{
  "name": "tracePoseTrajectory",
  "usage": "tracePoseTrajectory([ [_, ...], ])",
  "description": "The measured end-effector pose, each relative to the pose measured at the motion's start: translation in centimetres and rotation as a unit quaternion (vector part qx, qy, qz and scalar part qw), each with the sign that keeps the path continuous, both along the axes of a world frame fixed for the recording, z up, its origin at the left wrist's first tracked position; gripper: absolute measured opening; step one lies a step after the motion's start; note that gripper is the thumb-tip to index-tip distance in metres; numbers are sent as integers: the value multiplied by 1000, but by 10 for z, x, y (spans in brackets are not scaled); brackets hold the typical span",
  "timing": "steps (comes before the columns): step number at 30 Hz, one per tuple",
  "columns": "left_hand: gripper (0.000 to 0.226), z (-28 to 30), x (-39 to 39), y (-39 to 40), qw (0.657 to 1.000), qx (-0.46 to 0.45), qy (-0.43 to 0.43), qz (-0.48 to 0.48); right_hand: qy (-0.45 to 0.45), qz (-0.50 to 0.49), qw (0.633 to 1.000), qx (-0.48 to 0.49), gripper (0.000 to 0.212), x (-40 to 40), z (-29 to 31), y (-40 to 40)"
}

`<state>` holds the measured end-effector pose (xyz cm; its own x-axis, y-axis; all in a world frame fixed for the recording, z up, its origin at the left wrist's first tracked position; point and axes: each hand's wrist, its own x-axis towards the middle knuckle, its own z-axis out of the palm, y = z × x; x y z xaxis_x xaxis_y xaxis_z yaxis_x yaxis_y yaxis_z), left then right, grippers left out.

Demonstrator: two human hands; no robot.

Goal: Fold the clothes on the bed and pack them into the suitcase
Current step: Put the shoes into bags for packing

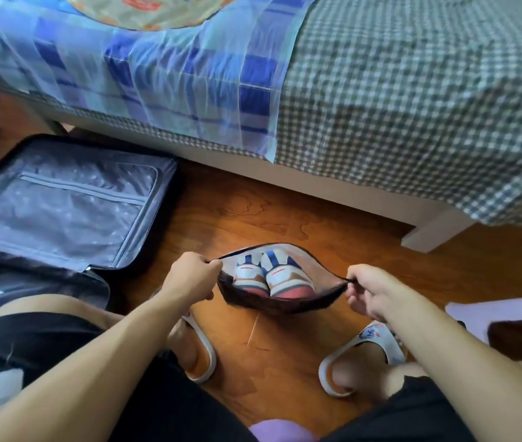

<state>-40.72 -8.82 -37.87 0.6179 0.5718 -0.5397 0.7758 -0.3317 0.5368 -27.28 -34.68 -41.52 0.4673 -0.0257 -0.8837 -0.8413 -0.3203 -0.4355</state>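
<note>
Packing stage, apparently: shoe bag (280,299) held up over the floor (285,212), pair of sneakers (272,275) inside, mouth stretched wide. Left hand (191,275) pinching one end of the rim, right hand (369,290) pinching the other, fingers curled tight. Next, likely: closing the bag, then carrying it left into the open suitcase (62,202) beside the bed (412,106). No clothes visible on the bed.

Open suitcase (62,205) on floor, grey lining, seemingly unpacked.
</note>
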Motion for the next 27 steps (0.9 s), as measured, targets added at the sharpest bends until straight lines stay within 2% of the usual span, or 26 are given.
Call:
tracePoseTrajectory([
  [3,36,4,5,-4,999,6,-41,-9,-6,-66,995,79,16,11,12,10],
  [5,36,4,10,1,998,-1,-56,20,-11,-75,994,80,21,14,12,8],
  [9,27,-4,19,10,999,-49,-6,18,10,2,999,-32,15,7,-15,8],
  [11,22,-4,23,-2,995,-88,-29,24,15,33,998,-44,13,9,-22,11],
  [15,19,-6,20,-25,991,-133,-29,5,-47,82,994,-57,13,11,-24,16],
  [19,24,-19,18,-12,989,-119,-35,74,-95,133,973,-165,24,4,-36,19],
  [20,25,-23,17,-8,984,-141,-41,104,-151,182,944,-231,25,1,-31,22],
  [21,24,-25,16,-7,976,-167,-44,130,-262,260,876,-310,23,-1,-28,24],
  [22,24,-26,15,-6,970,-189,-44,147,-403,331,787,-330,18,-5,-24,30],
  [23,24,-26,13,-7,965,-208,-41,156,-526,395,702,-273,15,-14,-18,38],
  [24,22,-26,12,-8,961,-223,-40,160,-566,480,643,-189,16,-27,-13,47],
  [25,21,-25,11,-10,958,-234,-38,159,-552,565,604,-106,20,-39,-17,55],
  [26,19,-25,11,-13,957,-241,-36,158,-501,641,576,-72,28,-50,-24,62],
  [27,19,-25,11,-15,957,-243,-34,155,-452,692,555,-95,39,-56,-34,69],
])
